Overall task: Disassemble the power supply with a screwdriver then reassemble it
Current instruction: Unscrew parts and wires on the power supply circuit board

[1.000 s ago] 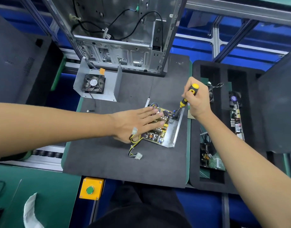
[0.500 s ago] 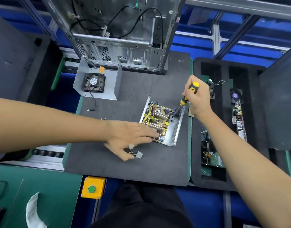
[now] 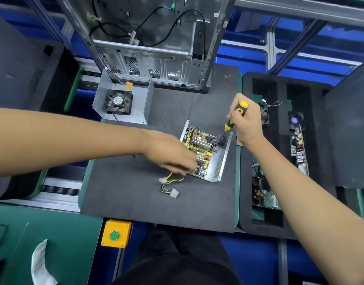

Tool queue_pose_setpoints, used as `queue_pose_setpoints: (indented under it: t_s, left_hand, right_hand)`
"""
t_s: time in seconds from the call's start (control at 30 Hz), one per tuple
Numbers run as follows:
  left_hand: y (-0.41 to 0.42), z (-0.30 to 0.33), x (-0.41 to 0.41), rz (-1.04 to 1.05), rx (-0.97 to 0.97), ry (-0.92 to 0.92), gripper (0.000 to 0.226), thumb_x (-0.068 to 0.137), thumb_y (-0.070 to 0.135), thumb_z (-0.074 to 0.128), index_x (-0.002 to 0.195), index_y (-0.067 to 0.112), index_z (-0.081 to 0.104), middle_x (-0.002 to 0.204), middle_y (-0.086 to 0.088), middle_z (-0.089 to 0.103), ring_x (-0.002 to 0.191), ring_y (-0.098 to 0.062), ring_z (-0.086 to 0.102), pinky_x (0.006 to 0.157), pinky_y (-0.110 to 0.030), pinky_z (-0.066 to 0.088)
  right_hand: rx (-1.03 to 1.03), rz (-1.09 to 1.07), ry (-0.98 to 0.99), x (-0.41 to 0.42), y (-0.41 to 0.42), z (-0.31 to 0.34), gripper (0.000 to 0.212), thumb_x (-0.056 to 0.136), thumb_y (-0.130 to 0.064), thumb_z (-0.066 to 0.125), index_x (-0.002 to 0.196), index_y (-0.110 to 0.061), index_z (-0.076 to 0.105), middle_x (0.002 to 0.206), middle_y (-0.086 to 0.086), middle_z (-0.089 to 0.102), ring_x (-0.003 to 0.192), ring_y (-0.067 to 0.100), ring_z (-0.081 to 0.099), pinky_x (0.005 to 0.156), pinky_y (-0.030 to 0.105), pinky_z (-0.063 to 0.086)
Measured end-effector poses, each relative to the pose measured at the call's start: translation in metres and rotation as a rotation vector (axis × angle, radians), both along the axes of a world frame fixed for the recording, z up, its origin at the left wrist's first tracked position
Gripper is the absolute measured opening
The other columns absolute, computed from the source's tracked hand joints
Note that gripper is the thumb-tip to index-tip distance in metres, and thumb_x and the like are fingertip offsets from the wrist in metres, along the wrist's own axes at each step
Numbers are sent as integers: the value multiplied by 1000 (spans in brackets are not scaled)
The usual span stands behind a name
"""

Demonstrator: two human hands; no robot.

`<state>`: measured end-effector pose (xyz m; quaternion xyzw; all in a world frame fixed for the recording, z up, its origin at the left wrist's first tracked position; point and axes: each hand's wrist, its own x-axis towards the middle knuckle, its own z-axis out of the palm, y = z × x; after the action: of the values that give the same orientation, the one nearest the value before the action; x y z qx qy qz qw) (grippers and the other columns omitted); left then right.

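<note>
Bright, even overhead light, faint shadows – wide-angle bending at the edges, left hand motion-blurred.

A dark grey foam mat covers the work surface, edged by a green bench top at the lower left. On the mat, the opened power supply lies near the middle, its metal tray holding a yellow circuit board. Its yellow and black cable bundle trails onto the mat just beside it, ending in white connectors. Farther back on the left sits the metal cover with a black fan, and behind that stands an open computer case. A yellow box with a green button sits at the mat's near edge. Right of the mat lies a black foam tray holding circuit boards.
</note>
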<state>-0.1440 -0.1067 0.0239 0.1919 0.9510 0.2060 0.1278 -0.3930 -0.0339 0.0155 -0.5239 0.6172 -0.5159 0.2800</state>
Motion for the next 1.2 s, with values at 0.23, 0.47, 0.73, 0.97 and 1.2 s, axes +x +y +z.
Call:
queue_pose_setpoints:
  t_s: [0.23,0.47,0.73,0.97,1.2]
  left_hand:
    - [-15,-10,-29,663,106,165,48,92,55,66,125,22,55,125,2,53,113,-20,51,93,-45,51]
    - [-19,-19,-27,639,-98,-145,63,85,66,66,138,35,50,124,2,45,115,-19,35,79,-40,52]
    - [-8,-27,5,681,-325,-113,66,89,73,46,135,25,44,107,-2,46,95,-21,36,88,-41,43]
    - [-21,-23,-38,918,37,-38,28,97,43,61,117,25,53,106,6,54,106,-21,51,89,-36,37]
    - [-28,-38,-76,868,295,-242,53,81,36,85,112,29,43,119,0,54,90,-7,58,74,-24,48]
  right_hand:
    - [7,-4,37,-1,1,2,18,76,2,49,68,-14,47,62,5,42,57,3,45,55,16,40]
    - [-2,7,49,1,4,5,10,74,-2,47,68,-11,47,62,6,43,58,11,41,55,16,43]
    - [1,-11,1,21,6,3,5,73,-9,46,69,-11,48,61,10,44,56,10,47,50,23,44]
    - [-7,-49,127,30,5,0,6,73,-15,49,68,-18,48,58,2,48,55,8,53,51,35,43]
    - [26,-107,282,35,12,-6,3,71,-19,49,69,-18,46,57,3,47,57,34,46,56,53,44]
